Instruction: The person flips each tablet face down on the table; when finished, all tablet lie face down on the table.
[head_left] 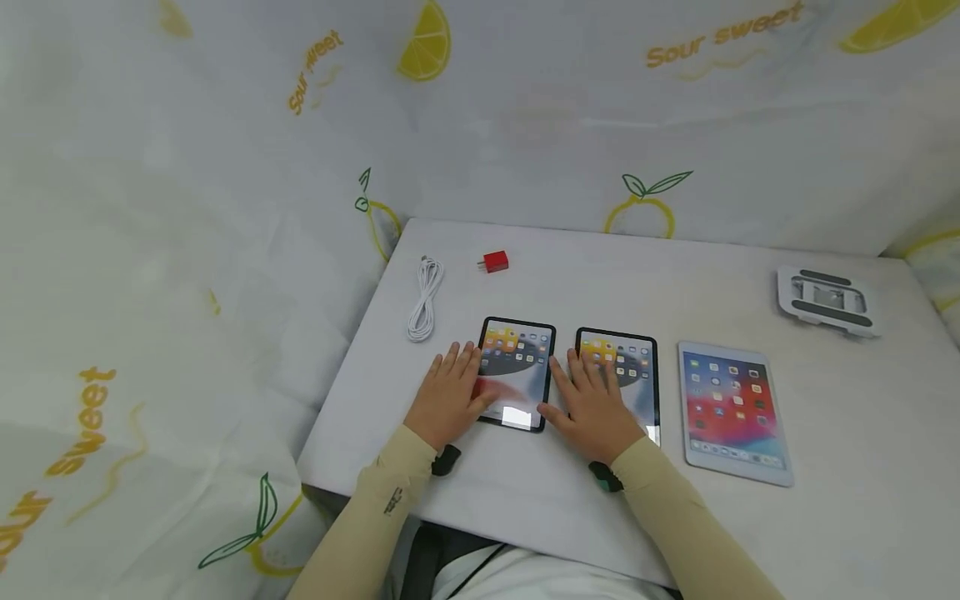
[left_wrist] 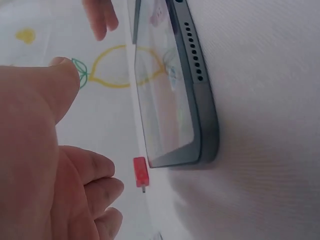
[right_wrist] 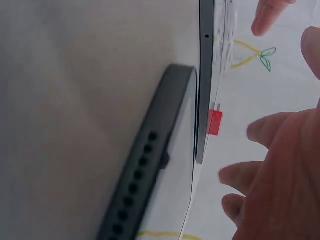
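I am resting my left hand (head_left: 448,398) on the table (head_left: 525,492) at the left edge of the left tablet (head_left: 517,371), my fingers (head_left: 459,360) lying straight and slightly apart, gripping nothing, the thumb reaching onto its lower screen. My right hand (head_left: 594,406) is lying just beside it, spread flat over the near left part of the middle tablet (head_left: 626,371), its fingers (head_left: 585,367) straight and apart on the glass, the thumb stretching toward the gap between the two dark tablets. Both tablets are lying flat and lit, side by side and close together but not touching. In my left wrist view the left tablet's dark edge (left_wrist: 197,90) is showing its row of speaker holes against the table. To the right, apart from my hands, a white tablet (head_left: 733,410) is lying flat with a red and blue screen. Farther back on the left a coiled white cable (head_left: 425,300) is lying, with a red plug (head_left: 495,262) just beyond it. At the far right a folded stand (head_left: 825,300) is sitting near the lemon-print cloth (head_left: 525,108) behind the table.
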